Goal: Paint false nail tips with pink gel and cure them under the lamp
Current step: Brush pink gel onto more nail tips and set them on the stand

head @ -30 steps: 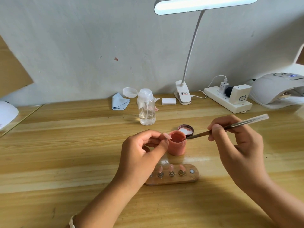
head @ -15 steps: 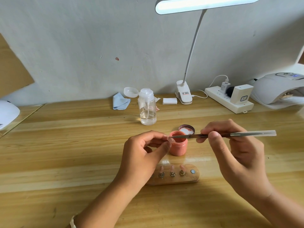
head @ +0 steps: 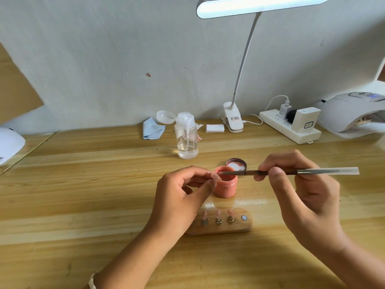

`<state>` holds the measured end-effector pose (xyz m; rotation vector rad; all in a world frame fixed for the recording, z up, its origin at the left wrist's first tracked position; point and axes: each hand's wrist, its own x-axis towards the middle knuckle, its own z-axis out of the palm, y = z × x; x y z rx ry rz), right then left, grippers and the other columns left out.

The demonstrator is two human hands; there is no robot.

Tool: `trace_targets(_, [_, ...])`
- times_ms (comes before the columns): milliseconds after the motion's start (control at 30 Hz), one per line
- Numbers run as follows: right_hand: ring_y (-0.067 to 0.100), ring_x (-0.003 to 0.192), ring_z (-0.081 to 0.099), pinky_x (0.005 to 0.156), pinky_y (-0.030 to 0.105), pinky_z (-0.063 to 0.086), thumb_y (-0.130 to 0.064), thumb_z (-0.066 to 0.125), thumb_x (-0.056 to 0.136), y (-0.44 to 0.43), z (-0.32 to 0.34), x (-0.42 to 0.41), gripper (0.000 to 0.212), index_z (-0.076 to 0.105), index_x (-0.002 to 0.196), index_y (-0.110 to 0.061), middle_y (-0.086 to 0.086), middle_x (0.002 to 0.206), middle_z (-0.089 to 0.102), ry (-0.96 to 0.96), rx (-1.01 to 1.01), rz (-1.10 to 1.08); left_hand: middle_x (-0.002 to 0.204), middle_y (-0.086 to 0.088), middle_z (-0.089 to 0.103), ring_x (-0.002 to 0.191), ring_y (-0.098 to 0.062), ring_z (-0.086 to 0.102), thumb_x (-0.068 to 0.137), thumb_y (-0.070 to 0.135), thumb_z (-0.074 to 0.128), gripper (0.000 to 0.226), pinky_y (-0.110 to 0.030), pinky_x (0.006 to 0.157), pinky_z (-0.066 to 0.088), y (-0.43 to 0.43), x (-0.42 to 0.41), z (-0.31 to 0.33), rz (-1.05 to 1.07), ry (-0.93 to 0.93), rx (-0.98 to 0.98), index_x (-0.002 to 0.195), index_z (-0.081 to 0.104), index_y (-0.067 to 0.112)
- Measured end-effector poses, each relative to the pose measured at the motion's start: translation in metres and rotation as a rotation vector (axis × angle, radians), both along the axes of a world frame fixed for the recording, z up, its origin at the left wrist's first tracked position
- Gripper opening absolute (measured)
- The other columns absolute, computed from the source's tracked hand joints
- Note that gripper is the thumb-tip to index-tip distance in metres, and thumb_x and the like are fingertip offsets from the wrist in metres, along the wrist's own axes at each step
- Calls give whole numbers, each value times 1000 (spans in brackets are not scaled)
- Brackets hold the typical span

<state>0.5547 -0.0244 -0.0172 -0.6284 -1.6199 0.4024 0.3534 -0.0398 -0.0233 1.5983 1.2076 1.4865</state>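
My left hand [head: 183, 197] pinches a false nail tip [head: 215, 176] between thumb and fingers, just left of the open pink gel jar [head: 226, 185]. A thin brush [head: 291, 172] lies level in my right hand [head: 300, 195], pinched near its middle, and its bristle end reaches across the jar mouth to the nail tip. In front of the jar lies a wooden holder [head: 220, 223] with three pink nail tips standing on pegs. The white curing lamp [head: 352, 113] sits at the far right of the wooden table [head: 83, 184].
The jar's lid [head: 236, 164] lies upturned behind the jar. Farther back stand a clear pump bottle [head: 186, 138], a blue cloth [head: 153, 130], white pads [head: 215, 128], a clip-on desk lamp [head: 233, 119] and a power strip [head: 289, 126]. A second white device [head: 9, 142] sits far left.
My right hand lifted the brush from the jar's rim, levelled it and brought its tip left across the jar to the nail tip in my left hand.
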Motion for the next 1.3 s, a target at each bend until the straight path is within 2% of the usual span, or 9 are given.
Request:
trace_targets(133, [20,87,70,81,22,48,-20,53,97,-3,0,-2,14,66,95,-18,-3,89,69,-41,-10,34,78,8,76,73,-5,69,81,6,79,19,-13,64,47,0,0,-1,23,0,-22,82,77,25])
trace_targets(233, [17,81,68,78,20,46,-19,52,95,-2,0,-2,15,65,89,-17,-4,82,67,-39,-7,2,80,7,76,75,-7,71,81,4,78,18,-15,67,49,1,0,-2,25,3,-21,83,78,22])
trace_targets(367, [17,74,64,74,22,46,-18,51,93,0,0,1,17,64,81,-15,-6,76,63,-5,-13,-63,84,7,77,79,-8,71,83,4,77,18,-15,71,49,1,0,-1,11,14,-3,84,78,22])
trace_targets(600, [19,82,70,78,22,48,-19,52,97,-3,-1,-2,15,65,92,-13,2,86,68,-36,15,23,77,8,76,73,-6,69,81,6,79,22,-16,65,47,1,0,-2,31,20,-30,84,78,27])
trace_targets(767, [17,79,67,76,20,47,-18,53,94,-3,-1,-2,15,65,87,-14,-2,83,65,-57,14,-11,79,9,76,75,-6,70,81,5,78,21,-12,66,47,0,0,-1,29,29,-15,82,79,26])
trace_targets(900, [19,75,63,74,24,46,-17,51,93,-1,-1,0,16,63,82,-15,-2,79,64,-29,27,-86,79,8,76,76,-9,70,81,6,79,19,-15,67,49,1,0,-3,51,42,-35,82,78,25])
trace_targets(1033, [23,77,66,74,30,48,-18,51,96,-2,-1,1,16,64,87,-13,-3,82,65,-11,34,-42,79,8,76,76,-9,70,81,6,79,18,-13,67,48,1,-1,-3,44,35,-36,82,79,24])
trace_targets(1167, [18,85,70,78,21,49,-19,53,97,-3,0,-2,15,66,92,-14,1,88,68,-51,17,5,78,7,76,74,-9,70,80,6,78,21,-15,67,48,0,0,-2,36,35,-38,82,78,27])
trace_targets(1300, [16,76,66,74,21,46,-18,51,93,-3,0,-1,17,64,83,-14,-2,79,66,-43,17,-79,79,8,76,76,-8,70,82,5,77,19,-14,69,50,-1,1,1,43,24,-36,81,79,24])
